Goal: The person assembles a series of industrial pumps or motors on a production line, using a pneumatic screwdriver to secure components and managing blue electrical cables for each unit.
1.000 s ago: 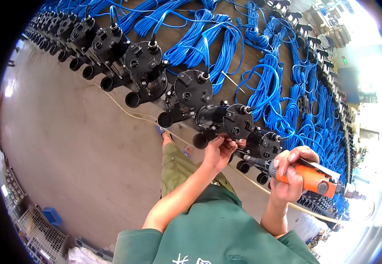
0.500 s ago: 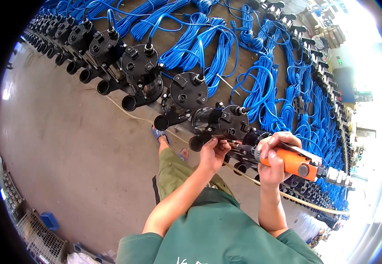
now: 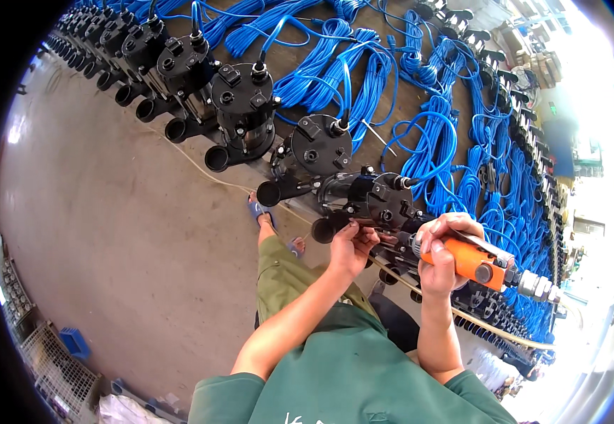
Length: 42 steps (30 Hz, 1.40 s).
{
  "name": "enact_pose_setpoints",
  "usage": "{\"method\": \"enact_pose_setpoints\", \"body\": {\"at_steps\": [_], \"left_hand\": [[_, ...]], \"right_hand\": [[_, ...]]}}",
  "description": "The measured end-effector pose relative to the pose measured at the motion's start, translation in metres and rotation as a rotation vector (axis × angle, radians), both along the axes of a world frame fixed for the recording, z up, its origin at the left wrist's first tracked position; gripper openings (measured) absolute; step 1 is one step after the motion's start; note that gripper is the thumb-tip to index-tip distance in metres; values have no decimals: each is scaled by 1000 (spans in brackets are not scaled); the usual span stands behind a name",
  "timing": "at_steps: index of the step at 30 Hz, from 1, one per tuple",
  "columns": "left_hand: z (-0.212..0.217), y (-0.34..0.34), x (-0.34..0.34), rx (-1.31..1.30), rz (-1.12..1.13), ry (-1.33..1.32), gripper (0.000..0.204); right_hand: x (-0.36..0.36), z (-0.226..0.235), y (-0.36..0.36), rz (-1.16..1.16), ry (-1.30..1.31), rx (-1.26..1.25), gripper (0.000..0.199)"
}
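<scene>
My right hand point(image 3: 448, 247) is wrapped round an orange air screwdriver point(image 3: 473, 263) with a metal lever and a silver hose fitting at its rear. Its front end points left, toward the side of a black submersible pump point(image 3: 374, 198). Close against that pump's round outlet point(image 3: 323, 230), my left hand point(image 3: 353, 249) has its fingers curled together in a pinch. Whatever they hold is too small or hidden to make out. To the left stands another black pump point(image 3: 321, 146), with a blue cable rising from its lid.
A long row of similar pumps point(image 3: 243, 106) runs to the far left. Coiled blue cables point(image 3: 370, 78) lie behind them, and a second pump row point(image 3: 512, 95) stands on the right. A pale hose point(image 3: 476, 324) crosses the floor by my feet. A blue crate point(image 3: 75, 342) sits lower left.
The pumps and cables have shifted slightly right in the picture as the view moved. Both hands keep nearly the same pose, and the air screwdriver stays in my right hand.
</scene>
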<state>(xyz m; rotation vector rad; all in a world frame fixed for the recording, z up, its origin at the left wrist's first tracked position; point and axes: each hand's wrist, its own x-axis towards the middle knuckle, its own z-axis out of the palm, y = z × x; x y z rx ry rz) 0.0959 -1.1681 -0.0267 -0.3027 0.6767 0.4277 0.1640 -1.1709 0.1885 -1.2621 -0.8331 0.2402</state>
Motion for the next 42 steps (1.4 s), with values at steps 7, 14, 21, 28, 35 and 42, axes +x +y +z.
{"method": "enact_pose_setpoints", "body": {"at_steps": [7,14,21,28,35,42], "left_hand": [[13,8,1,1,7,11,16],[34,14,-19,824,-240,519,28],[41,56,-19,1913,-49,976,118],[9,68,-14,1783,-192,671,127],[30,94,-20,1963,-6,627,116],[14,112,-12,1921,-274,409,126]], "right_hand": [[6,-4,4,75,-17,-1,25],[11,-9,1,92,31,-5,34],[-10,15,38,219,30,8,38],[-7,-9,62,243,16,-70,24],[-1,16,70,217,48,-42,37],[38,2,97,28,31,-79,31]]}}
